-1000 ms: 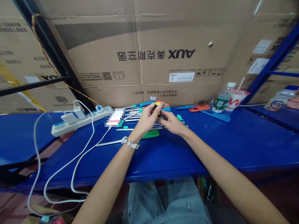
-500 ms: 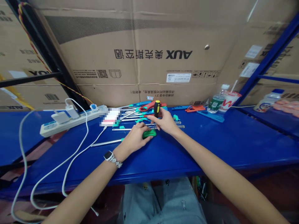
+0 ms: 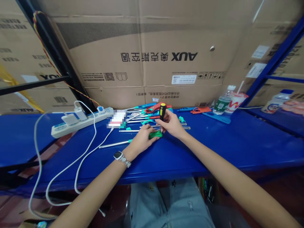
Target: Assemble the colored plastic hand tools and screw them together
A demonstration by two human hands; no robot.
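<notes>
My left hand (image 3: 142,139) lies on the blue table, closed around a green plastic handle (image 3: 155,135). A thin metal tube (image 3: 114,145) with a green collar comes out on the other side of that hand, as on a long-necked lighter. Between the fingers of my right hand (image 3: 172,125) a screwdriver (image 3: 162,110) with a black and yellow handle stands upright. Its tip points down at the green handle; the exact contact is too small to tell. Just beyond both hands lie several similar pieces with metal tubes, among them a red handle (image 3: 152,108) with a loop.
To the left are a white power strip (image 3: 82,122), white cables (image 3: 93,133) and a pixelated phone-like object (image 3: 117,118). Orange (image 3: 200,110) and blue (image 3: 217,117) plastic parts lie right, near a water bottle (image 3: 222,100) and a cup (image 3: 236,102). A large carton (image 3: 156,38) stands behind.
The whole view has shifted a little, so things sit slightly farther right. Both hands keep their grips, with the screwdriver still upright over the green handle.
</notes>
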